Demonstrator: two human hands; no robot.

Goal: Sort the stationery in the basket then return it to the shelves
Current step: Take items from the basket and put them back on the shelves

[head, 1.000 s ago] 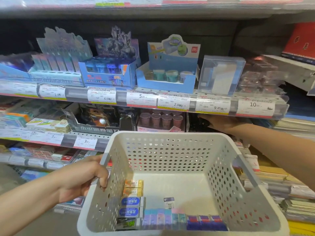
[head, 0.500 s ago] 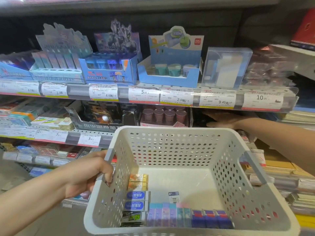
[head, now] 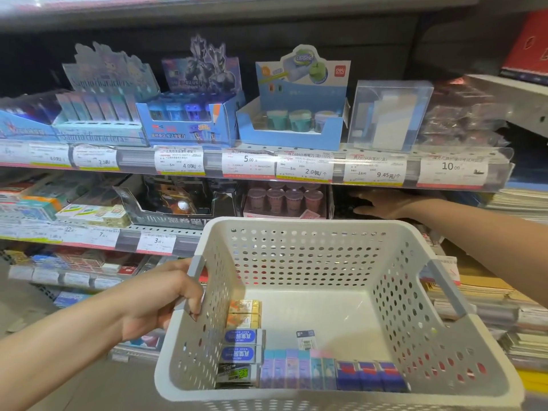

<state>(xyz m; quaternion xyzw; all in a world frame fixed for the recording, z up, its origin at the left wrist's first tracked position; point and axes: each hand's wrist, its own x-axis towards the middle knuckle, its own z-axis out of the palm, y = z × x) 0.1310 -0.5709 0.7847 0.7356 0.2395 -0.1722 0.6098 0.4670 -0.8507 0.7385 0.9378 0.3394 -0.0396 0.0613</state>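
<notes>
Before shelves of stationery, the left hand (head: 161,298) grips the grey handle of a white perforated plastic basket (head: 430,345) holding small boxed erasers (head: 299,367), while the right hand (head: 382,204), fingers extended, reaches into a shadowed shelf recess, fingertips indistinct.

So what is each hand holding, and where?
The left hand grips the white basket by its grey left handle. The right hand reaches into the shelf, fingers straight, holding nothing visible.

Bright overhead light, soft blur, warped edges
</notes>
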